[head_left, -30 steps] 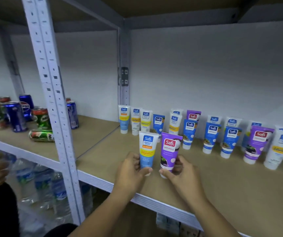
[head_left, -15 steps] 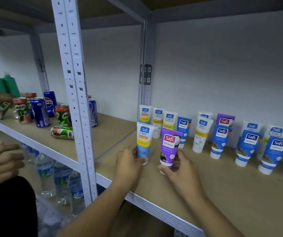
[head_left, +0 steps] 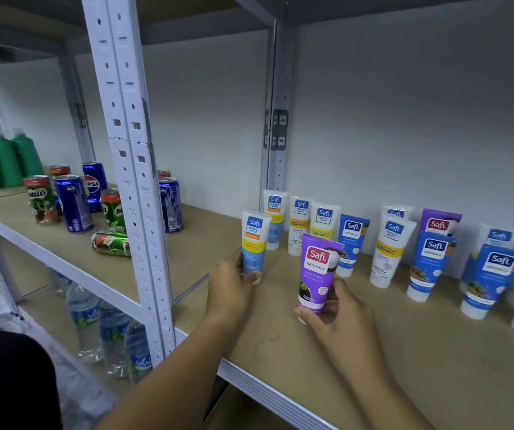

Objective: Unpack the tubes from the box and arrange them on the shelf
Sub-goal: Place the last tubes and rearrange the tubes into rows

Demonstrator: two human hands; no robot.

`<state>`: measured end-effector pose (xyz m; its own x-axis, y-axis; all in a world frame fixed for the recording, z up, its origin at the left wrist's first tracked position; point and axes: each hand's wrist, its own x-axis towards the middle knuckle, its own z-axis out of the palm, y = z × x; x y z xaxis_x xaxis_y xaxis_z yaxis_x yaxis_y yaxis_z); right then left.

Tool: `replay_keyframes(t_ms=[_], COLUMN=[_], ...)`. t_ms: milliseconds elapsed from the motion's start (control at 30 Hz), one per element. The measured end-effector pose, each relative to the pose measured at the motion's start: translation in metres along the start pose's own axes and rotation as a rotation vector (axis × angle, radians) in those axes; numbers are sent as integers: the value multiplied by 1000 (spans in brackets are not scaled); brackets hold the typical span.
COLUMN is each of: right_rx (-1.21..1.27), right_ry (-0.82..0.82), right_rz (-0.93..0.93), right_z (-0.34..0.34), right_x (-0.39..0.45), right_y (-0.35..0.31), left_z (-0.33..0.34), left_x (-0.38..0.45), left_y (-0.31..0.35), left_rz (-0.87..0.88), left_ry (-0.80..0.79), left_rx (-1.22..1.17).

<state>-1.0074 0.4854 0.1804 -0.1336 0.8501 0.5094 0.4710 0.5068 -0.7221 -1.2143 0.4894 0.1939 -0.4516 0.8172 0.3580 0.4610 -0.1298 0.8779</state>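
— What are we seeing closest to us?

— We are seeing both hands reaching over the front edge of the shelf (head_left: 435,352). The right hand (head_left: 339,318) is curling its thumb and fingers round the lower end of the purple tube (head_left: 319,270), which is standing cap-down and leaning a little to the right.

— And the other one?

— The left hand (head_left: 231,293) is gripping the bottom of the white and blue tube (head_left: 253,243), holding it upright just left of the purple one. The two tubes are standing apart, not touching. We cannot tell whether their caps are actually resting on the board.

— What are we finding behind them?

— We are looking at a row of tubes (head_left: 386,246) standing cap-down along the back wall, white with yellow bands, blue, and one more purple tube (head_left: 438,223) behind the blue ones. The row is running off the right edge.

— And off to the left?

— Past the white perforated upright (head_left: 131,169), we are seeing drink cans (head_left: 72,203) on the neighbouring shelf, one green can (head_left: 110,243) lying on its side, green bottles (head_left: 4,162) further back, and water bottles (head_left: 88,321) on the level below.
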Motion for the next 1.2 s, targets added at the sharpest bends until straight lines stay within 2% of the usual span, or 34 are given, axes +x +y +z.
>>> replay_keyframes(t_ms=[333,533,700,800,867,1000,1067,1200], right_rx=[55,79,67,47,34,44,54,51], right_ry=[-36,-61,-66,-63,-65,-66,-76,-82], right_rz=[-2,12,36,31,26,33,37,57], right_z=[1,1,-1,-2,-4,-8,-11,-12], right_x=[-3,-5,-5,-7,-9,-11,-11,-8], right_y=[5,7,5,4,2,-3,-5,-5], left_z=[3,4,-3,-8,-13,-29,-36,-45], left_x=[6,7,-10,-33,-46,-58,-59,-51], left_y=[-5,-6,4,10,12,22,26,24], left_rz=[3,-8,-78,-5,63,317,362,404], left_ry=[65,45,91,96,-27,-547,-744,-871], left_rx=[16,9,113,197,188,262,295,368])
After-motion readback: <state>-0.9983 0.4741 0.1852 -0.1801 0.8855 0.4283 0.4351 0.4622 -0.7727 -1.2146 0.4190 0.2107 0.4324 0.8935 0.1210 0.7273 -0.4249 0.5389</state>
